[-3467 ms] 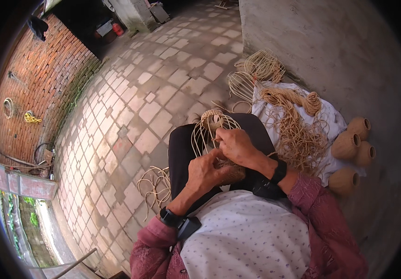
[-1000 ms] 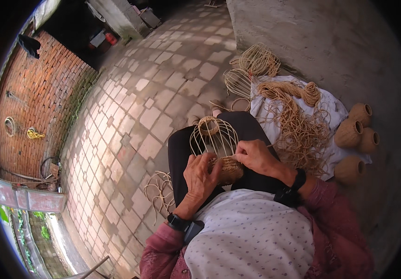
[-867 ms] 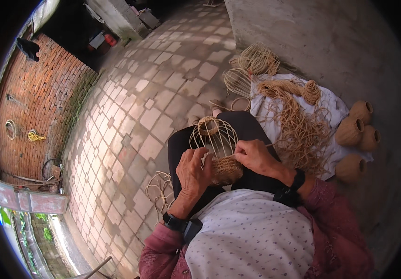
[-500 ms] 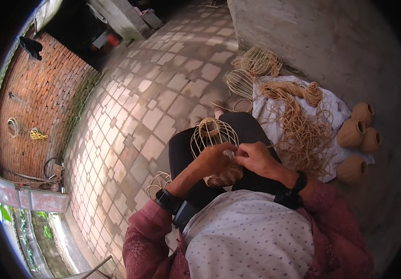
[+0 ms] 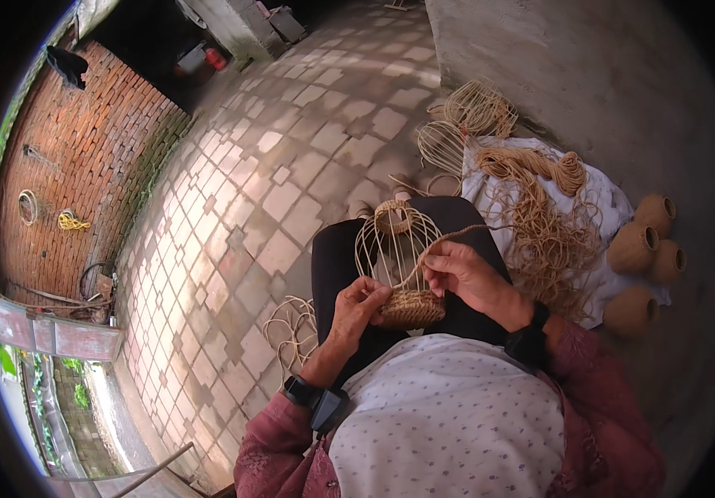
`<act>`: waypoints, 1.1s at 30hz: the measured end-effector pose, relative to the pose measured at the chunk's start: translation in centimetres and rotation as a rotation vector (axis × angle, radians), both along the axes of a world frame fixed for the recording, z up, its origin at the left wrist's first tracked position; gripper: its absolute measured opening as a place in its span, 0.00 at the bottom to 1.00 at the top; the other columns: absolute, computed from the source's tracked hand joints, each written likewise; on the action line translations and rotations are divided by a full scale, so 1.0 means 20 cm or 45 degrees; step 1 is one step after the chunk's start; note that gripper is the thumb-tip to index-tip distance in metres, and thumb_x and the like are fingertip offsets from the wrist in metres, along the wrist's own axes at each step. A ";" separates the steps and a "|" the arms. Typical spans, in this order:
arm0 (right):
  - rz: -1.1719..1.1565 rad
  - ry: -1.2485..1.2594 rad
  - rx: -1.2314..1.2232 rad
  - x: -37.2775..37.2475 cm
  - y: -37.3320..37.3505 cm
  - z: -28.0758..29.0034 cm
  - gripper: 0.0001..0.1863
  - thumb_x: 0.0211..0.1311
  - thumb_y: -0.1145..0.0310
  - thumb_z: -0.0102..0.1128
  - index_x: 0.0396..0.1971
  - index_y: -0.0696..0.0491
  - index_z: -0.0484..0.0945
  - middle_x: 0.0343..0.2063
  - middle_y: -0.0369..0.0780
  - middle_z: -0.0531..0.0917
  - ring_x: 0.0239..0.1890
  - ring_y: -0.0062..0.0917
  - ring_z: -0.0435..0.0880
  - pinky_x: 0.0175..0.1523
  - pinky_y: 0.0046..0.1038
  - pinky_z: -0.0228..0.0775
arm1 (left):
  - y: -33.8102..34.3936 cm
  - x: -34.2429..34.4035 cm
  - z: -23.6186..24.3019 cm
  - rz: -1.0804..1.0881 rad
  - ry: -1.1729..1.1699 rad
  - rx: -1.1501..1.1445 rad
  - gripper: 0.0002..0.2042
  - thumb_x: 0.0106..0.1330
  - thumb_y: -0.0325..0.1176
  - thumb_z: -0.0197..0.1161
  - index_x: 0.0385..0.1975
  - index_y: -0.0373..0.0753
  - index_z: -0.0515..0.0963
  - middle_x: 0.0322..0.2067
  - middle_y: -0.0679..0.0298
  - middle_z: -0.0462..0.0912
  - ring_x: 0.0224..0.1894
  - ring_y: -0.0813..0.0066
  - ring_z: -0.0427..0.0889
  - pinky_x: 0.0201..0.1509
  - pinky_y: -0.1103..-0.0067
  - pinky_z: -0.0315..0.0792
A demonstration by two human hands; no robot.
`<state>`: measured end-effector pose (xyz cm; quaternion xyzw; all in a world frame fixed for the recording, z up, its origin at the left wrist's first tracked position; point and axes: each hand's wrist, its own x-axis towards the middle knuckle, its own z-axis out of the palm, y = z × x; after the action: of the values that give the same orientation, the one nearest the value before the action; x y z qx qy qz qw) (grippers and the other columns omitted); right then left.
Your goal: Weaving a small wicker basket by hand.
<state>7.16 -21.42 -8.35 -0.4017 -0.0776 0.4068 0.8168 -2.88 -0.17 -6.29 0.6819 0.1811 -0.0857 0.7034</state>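
A partly woven basket (image 5: 414,310) rests in my lap, its closely woven band toward me. Bare pale ribs run from that band to a small woven ring (image 5: 393,217) at the far end. My left hand (image 5: 352,317) is closed on the left side of the basket, thumb and fingers at the top of the woven band. On the right, my right hand (image 5: 472,280) pinches a brown cord (image 5: 462,231) between thumb and fingers beside the ribs. This cord trails off to the right over my knee. The tips of some right fingers are hidden behind the ribs.
To the right, a tangled cord heap (image 5: 544,228) lies on a white cloth (image 5: 610,191). Several round woven pots (image 5: 633,247) stand beyond it. Rib frames (image 5: 478,108) sit near the grey wall. Loose canes (image 5: 292,324) lie left of my legs on the paving (image 5: 233,224).
My hands, close together over the ribs before, have moved apart. The left went down to the basket's left side; the right holds the cord out to the right. The view has shifted slightly.
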 end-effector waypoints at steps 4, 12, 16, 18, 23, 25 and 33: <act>0.035 0.008 -0.039 0.04 -0.04 0.12 0.11 0.65 0.64 0.57 0.41 0.54 0.74 0.25 0.35 0.80 0.22 0.15 0.77 0.27 0.17 0.70 | 0.01 0.03 0.01 0.003 -0.001 -0.006 0.08 0.64 0.35 0.65 0.29 0.40 0.76 0.21 0.72 0.75 0.17 0.87 0.71 0.18 0.88 0.64; 0.288 0.037 -0.374 -0.03 -0.12 0.07 0.14 0.67 0.59 0.55 0.39 0.55 0.74 0.19 0.35 0.78 0.15 0.15 0.74 0.18 0.16 0.65 | 0.03 0.13 0.08 -0.248 0.224 0.387 0.12 0.61 0.38 0.65 0.25 0.34 0.79 0.20 0.67 0.79 0.20 0.82 0.77 0.22 0.84 0.72; 0.059 0.207 0.015 0.00 -0.01 0.10 0.11 0.68 0.61 0.55 0.39 0.54 0.75 0.26 0.35 0.80 0.24 0.15 0.78 0.29 0.19 0.71 | 0.04 0.17 0.11 -0.375 0.261 0.462 0.13 0.63 0.39 0.63 0.24 0.35 0.80 0.21 0.69 0.78 0.22 0.83 0.78 0.25 0.84 0.75; 0.054 0.120 -0.027 0.07 0.08 0.06 0.10 0.67 0.64 0.55 0.40 0.55 0.74 0.27 0.35 0.80 0.25 0.15 0.78 0.29 0.19 0.71 | 0.04 0.14 0.02 -0.279 0.212 0.489 0.13 0.60 0.40 0.63 0.23 0.35 0.80 0.19 0.67 0.79 0.20 0.82 0.77 0.24 0.83 0.73; 0.137 -0.544 -0.495 0.17 0.31 0.12 0.07 0.61 0.67 0.60 0.32 0.54 0.76 0.25 0.34 0.79 0.26 0.16 0.78 0.30 0.20 0.71 | -0.01 0.04 -0.04 -0.032 0.201 0.430 0.13 0.55 0.40 0.62 0.19 0.36 0.80 0.15 0.67 0.78 0.17 0.82 0.76 0.22 0.82 0.70; 0.094 -0.931 -0.733 0.15 0.38 0.16 0.06 0.57 0.68 0.61 0.30 0.54 0.77 0.25 0.37 0.79 0.26 0.20 0.80 0.30 0.24 0.72 | -0.03 0.03 -0.08 0.025 0.186 0.499 0.13 0.53 0.41 0.62 0.17 0.37 0.79 0.13 0.68 0.77 0.17 0.83 0.75 0.23 0.81 0.70; -0.066 -2.053 -1.448 0.00 0.45 0.21 0.09 0.48 0.68 0.61 0.32 0.52 0.80 0.30 0.48 0.81 0.31 0.41 0.84 0.36 0.38 0.76 | 0.01 0.05 -0.11 -0.115 0.164 0.423 0.08 0.61 0.34 0.63 0.22 0.40 0.77 0.18 0.74 0.74 0.20 0.87 0.71 0.22 0.85 0.65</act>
<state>7.20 -12.47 -4.10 -0.8930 -0.3951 -0.0299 0.2133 -1.87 0.12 -8.48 0.7893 0.2066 -0.1294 0.5635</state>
